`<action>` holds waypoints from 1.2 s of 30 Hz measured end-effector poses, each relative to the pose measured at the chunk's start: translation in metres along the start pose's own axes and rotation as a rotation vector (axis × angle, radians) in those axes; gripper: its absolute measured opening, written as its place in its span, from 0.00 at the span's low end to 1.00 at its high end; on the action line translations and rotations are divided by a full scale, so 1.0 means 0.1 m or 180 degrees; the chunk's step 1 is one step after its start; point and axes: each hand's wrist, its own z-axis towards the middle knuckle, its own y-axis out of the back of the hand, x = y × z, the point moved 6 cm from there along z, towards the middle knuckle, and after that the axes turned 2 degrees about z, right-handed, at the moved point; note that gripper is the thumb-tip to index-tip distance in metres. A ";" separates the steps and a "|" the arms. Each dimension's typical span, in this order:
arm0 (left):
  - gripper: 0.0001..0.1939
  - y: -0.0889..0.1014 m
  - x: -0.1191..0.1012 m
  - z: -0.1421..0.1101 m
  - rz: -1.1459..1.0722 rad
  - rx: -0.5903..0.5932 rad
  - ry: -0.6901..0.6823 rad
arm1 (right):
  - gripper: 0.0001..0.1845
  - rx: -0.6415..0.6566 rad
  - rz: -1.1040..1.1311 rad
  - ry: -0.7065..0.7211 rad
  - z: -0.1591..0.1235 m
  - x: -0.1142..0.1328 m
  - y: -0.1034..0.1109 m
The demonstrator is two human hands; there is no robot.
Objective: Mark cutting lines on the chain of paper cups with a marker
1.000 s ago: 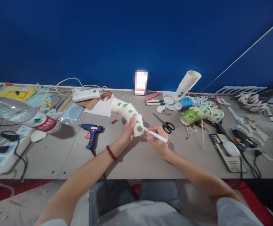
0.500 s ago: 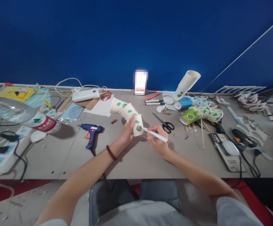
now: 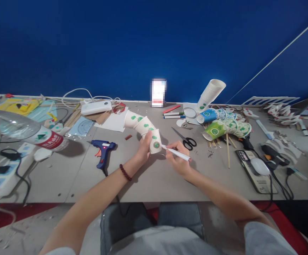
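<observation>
The left hand (image 3: 144, 148) grips a chain of 3 green-spotted paper cups (image 3: 144, 125) over the desk (image 3: 169, 187), glue gun (image 3: 104, 151) at 8 o'clock, while the right hand (image 3: 179, 163) pinches a white marker (image 3: 179, 154) at the nearest cup's (image 3: 156, 138) 3 o'clock edge, apparently drawing, which calls for steadiness.

A large plastic bottle (image 3: 37, 131) with a red cap lies tilted near a white power strip (image 3: 7, 173). A phone (image 3: 256, 171) rests on the gray table (image 3: 90, 184), and a blue wall (image 3: 103, 46) rises behind.
</observation>
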 end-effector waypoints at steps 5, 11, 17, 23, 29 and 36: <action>0.32 0.01 0.00 0.00 -0.0011 0.0014 -0.0012 | 0.02 -0.0014 0.0004 0.0089 0.00 0.02 0.00; 0.31 0.01 0.02 0.02 -0.0007 0.0076 -0.0020 | 0.03 0.0022 -0.0053 0.0041 -0.01 0.02 0.00; 0.31 -0.01 0.01 0.00 -0.0023 0.0167 -0.0018 | 0.03 0.0031 -0.0031 0.0080 -0.01 0.03 0.01; 0.29 -0.03 0.00 -0.01 0.0046 0.0231 0.0021 | 0.02 0.0065 0.0042 0.0041 -0.01 0.02 0.00; 0.30 -0.04 0.01 -0.01 0.0071 0.0286 -0.0003 | 0.02 0.0067 0.0044 0.0020 -0.01 0.02 0.00; 0.31 -0.05 0.01 -0.02 0.0101 0.0317 0.0050 | 0.02 0.0072 0.0120 0.0050 -0.03 0.04 0.01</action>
